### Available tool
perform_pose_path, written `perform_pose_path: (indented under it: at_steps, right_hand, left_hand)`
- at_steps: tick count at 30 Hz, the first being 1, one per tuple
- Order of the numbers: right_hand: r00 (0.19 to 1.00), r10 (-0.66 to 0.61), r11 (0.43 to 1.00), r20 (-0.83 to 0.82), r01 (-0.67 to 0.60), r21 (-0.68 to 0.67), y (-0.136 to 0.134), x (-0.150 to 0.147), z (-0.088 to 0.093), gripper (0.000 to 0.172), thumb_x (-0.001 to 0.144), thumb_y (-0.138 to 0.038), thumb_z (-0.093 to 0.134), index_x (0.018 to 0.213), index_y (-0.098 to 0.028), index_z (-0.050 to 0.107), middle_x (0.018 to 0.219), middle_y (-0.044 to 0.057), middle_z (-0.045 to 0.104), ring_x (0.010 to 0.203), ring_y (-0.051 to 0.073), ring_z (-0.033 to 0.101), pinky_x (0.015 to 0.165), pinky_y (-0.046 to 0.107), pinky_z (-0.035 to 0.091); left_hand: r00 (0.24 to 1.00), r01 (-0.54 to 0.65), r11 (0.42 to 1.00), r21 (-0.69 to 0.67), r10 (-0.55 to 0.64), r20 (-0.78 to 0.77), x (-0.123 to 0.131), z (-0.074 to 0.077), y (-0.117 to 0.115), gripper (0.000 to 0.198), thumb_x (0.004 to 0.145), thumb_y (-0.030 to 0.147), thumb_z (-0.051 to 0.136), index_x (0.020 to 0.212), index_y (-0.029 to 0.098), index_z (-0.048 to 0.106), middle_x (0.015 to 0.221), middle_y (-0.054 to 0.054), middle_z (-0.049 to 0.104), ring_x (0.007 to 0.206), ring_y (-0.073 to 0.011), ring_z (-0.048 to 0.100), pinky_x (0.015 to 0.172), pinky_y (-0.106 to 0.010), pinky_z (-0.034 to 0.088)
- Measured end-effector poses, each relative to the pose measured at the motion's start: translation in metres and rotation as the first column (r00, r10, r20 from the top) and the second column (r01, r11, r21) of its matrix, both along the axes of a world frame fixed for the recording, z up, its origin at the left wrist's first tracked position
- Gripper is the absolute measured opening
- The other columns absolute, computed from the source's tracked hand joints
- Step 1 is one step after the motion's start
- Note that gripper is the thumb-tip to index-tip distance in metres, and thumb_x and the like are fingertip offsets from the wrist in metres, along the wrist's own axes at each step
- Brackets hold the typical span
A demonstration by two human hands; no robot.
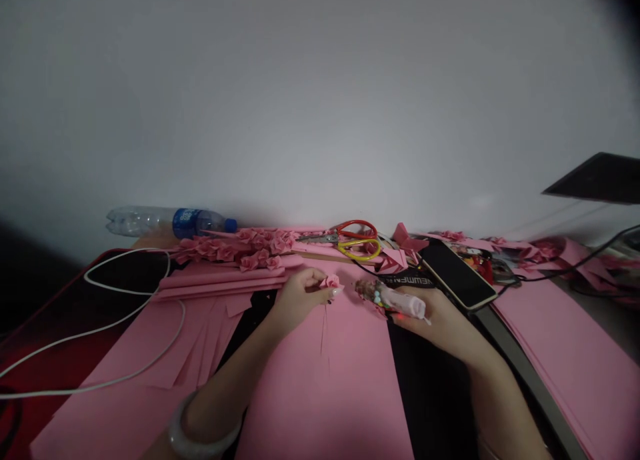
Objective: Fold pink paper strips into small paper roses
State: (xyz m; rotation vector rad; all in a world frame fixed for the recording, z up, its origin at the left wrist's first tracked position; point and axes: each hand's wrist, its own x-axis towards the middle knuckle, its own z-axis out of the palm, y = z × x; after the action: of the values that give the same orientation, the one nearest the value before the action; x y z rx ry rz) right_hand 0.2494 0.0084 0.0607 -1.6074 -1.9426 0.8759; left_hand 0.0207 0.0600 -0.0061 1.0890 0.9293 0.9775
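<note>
My left hand [297, 297] pinches a small pink paper rose [331, 282] between thumb and fingers, above a pink paper sheet [325, 387]. Thin strands hang below the rose. To the right, my right hand [435, 317] is wrapped round a pale pink glue gun [403, 301] with small coloured decorations and a red light near the grip. The gun's brownish tip points left towards the rose, with a small gap between them. The fingers under the gun are partly hidden.
Behind lie many paper roses [260, 243], scissors [350, 239] with red and yellow handles, and a plastic bottle [155, 221] against the wall. A phone [457, 273] and stacked pink paper [570, 353] are right. A white cable [125, 380] loops across the left.
</note>
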Motion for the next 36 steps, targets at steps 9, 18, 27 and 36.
perform_pose_path:
  at_steps: [9, 18, 27, 36]
  right_hand:
    - [0.98, 0.168, 0.926, 0.106, -0.12, -0.359, -0.016, 0.038, 0.015, 0.03, 0.069, -0.015, 0.049, 0.096, -0.018, 0.06, 0.081, 0.002, 0.061, 0.072, 0.017, 0.055, 0.061, 0.022, 0.042]
    - [0.933, -0.009, 0.941, 0.359, 0.129, -0.312, -0.018, 0.062, 0.004, 0.027, 0.061, -0.014, 0.053, 0.088, -0.02, 0.055, 0.076, 0.0, 0.062, 0.068, 0.018, 0.056, 0.057, 0.023, 0.04]
    - [0.846, -0.152, 0.955, 0.512, 0.258, -0.143, -0.01, 0.064, -0.015, 0.028, 0.057, -0.017, 0.057, 0.085, -0.017, 0.055, 0.072, 0.002, 0.064, 0.064, 0.019, 0.06, 0.053, 0.024, 0.042]
    - [0.901, -0.386, 0.918, 0.197, 0.355, 0.177, -0.001, 0.027, 0.001, 0.019, 0.073, -0.03, 0.054, 0.087, -0.018, 0.056, 0.08, 0.007, 0.065, 0.074, 0.022, 0.063, 0.065, 0.032, 0.048]
  left_hand:
    - [0.999, -0.022, 0.999, -0.038, 0.024, 0.048, 0.0, -0.002, 0.002, 0.028, 0.059, 0.027, 0.074, 0.073, 0.015, 0.053, 0.07, 0.001, 0.059, 0.066, -0.0122, 0.057, 0.062, -0.027, 0.051]
    - [0.998, -0.016, 0.999, -0.047, 0.019, 0.058, 0.0, -0.002, 0.002, 0.028, 0.058, 0.027, 0.075, 0.072, 0.015, 0.054, 0.07, 0.001, 0.058, 0.066, -0.0127, 0.058, 0.063, -0.028, 0.05]
    - [0.999, 0.002, 1.0, -0.015, -0.001, 0.049, 0.0, 0.001, -0.001, 0.027, 0.059, 0.021, 0.075, 0.073, 0.015, 0.053, 0.073, -0.001, 0.061, 0.067, -0.0123, 0.058, 0.062, -0.025, 0.047]
    - [1.0, 0.0, 1.0, -0.005, 0.001, 0.029, 0.001, 0.003, -0.001, 0.026, 0.058, 0.018, 0.075, 0.074, 0.015, 0.054, 0.073, 0.0, 0.064, 0.068, -0.013, 0.06, 0.064, -0.024, 0.047]
